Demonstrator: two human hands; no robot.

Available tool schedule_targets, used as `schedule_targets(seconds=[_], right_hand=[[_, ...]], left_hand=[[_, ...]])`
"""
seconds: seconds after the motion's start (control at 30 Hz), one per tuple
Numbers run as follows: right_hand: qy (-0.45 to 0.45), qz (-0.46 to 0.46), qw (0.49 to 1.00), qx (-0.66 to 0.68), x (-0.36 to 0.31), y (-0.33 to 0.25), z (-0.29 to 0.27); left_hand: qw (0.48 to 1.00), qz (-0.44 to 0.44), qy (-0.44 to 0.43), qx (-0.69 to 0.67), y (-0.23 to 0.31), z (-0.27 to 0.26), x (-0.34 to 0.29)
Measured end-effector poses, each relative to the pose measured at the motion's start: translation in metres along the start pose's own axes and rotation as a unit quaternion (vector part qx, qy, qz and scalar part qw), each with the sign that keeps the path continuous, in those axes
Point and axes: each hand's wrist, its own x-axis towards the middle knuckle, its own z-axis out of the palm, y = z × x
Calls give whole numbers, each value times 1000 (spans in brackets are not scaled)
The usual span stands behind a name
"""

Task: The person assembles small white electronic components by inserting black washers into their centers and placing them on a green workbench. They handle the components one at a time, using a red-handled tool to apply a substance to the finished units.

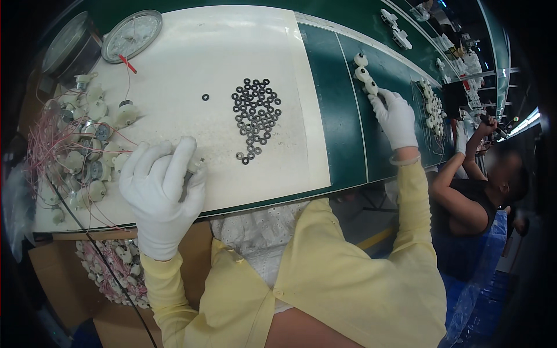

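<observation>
My left hand (164,194), in a white glove, is closed over the white board with a small silver and white part (196,166) between thumb and forefinger. Most of that part is hidden by the fingers. Beside this hand lies a heap of small motors (96,148) with white plastic caps and pink wires. My right hand (397,120), also gloved, reaches over the green surface. Its thumb and fingertips pinch the nearest white plastic part (371,86) in a short row of rounded parts (361,60) with black centres. Small black rings (255,110) lie grouped mid-board.
A round clear container (72,43) and its lid-like dish (132,36) stand far left. Below the board's left edge is a cardboard box (61,272) of wired parts. More white parts (432,110) lie beyond my right hand; a co-worker (470,203) sits at the right.
</observation>
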Motion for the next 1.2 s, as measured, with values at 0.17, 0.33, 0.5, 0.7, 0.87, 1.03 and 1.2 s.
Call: schedule_targets(seconds=[0.17,0.33,0.5,0.7,0.87,1.03,1.2], right_hand=[[56,57,990,-118,-8,-10,-29],[-19,67,799,597,-62,-141,-60],[-285,175,295,895,-86,-242,-62],[-304,-29,121,945,-52,-202,-26],[-232,108,168,952,-61,-166,-40],[-317,25,190,929,-47,-118,-37],[-266,115,530,797,-44,-90,-47]], left_hand=[[998,-50,38,26,5,-8,-6],[987,-57,145,42,25,-13,17],[998,-27,52,-23,72,-15,55],[995,-48,76,49,39,-30,64],[959,-103,-19,262,-41,-7,39],[949,-93,-77,291,-30,-7,30],[967,-96,-112,206,3,-18,14]])
